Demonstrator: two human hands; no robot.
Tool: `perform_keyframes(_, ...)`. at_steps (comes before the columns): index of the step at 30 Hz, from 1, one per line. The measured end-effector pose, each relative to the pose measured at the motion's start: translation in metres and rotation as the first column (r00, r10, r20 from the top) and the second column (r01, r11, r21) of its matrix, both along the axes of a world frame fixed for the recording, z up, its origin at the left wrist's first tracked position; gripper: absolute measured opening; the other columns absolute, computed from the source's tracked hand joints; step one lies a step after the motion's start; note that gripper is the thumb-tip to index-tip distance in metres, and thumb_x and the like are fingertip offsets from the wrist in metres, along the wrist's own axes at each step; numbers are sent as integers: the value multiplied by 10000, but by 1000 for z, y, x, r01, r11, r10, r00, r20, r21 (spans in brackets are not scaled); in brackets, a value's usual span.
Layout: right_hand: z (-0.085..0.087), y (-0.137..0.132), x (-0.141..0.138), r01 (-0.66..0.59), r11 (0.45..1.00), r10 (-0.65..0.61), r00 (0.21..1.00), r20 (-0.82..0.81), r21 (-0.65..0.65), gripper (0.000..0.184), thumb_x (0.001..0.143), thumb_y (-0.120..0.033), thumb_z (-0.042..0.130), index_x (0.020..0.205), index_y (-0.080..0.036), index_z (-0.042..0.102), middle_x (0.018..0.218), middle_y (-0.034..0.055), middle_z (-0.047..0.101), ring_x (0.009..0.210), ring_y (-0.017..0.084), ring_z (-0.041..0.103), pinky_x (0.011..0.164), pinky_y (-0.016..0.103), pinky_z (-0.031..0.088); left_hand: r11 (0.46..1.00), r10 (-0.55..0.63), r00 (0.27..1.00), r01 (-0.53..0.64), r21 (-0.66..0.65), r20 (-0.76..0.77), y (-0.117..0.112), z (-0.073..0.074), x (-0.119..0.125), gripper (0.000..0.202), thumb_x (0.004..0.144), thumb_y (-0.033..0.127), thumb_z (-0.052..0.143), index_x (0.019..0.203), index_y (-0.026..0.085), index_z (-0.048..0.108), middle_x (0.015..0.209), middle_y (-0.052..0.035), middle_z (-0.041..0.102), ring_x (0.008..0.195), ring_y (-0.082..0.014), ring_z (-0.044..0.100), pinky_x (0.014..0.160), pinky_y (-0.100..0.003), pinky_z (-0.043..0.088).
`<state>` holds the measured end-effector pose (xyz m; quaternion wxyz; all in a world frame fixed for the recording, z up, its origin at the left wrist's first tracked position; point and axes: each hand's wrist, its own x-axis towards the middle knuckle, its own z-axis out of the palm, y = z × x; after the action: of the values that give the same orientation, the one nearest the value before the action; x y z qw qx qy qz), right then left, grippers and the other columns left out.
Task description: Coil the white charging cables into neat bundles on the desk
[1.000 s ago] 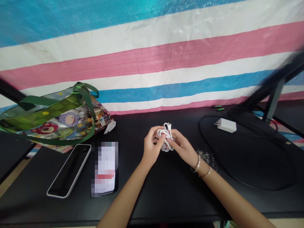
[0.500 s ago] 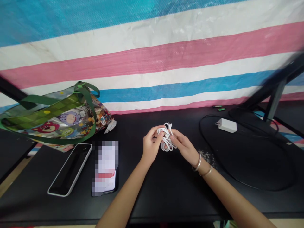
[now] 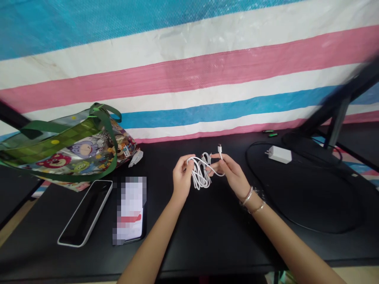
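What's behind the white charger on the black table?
Behind the white charger lie two small green-and-black sticks and a thin black cord, then the striped tarp. Whatever is right under the charger is covered.

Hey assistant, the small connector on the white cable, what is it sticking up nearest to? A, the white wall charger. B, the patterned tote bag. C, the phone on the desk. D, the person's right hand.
D: the small white connector rises just above the right hand, at the end of the white cable.
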<state>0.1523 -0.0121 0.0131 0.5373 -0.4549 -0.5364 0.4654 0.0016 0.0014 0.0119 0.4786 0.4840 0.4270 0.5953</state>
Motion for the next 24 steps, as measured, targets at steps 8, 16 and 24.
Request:
perform_keyframes(8,4,-1,-1,5,1000,-5,1000,-21,4,462,721,-652,622,852,-213,562,611,-10,660,484,130,578,537,291,518,991,-114,991,118,-58,70,-2,2,0,321,738,459,691,895,181,648,592,34,553,514,-93,499,473,-189,398)
perform_keyframes(16,-4,-4,-10,-235,970,235,972,-3,-54,385,730,-500,697,923,-223,511,704,-19,641,583,122,602,507,244,467,963,-175,967,207,-170,186,-4,5,2,402,677,478,728,939,187,637,591,37,551,487,-85,483,473,-200,402)
perform_keyframes(24,-11,-4,-9,-283,958,283,959,2,-37,343,755,-436,690,955,-233,500,760,-9,641,682,142,624,612,272,492,949,-197,956,242,-202,217,-4,5,2,385,673,439,742,947,190,639,613,31,570,539,-106,531,505,-203,424)
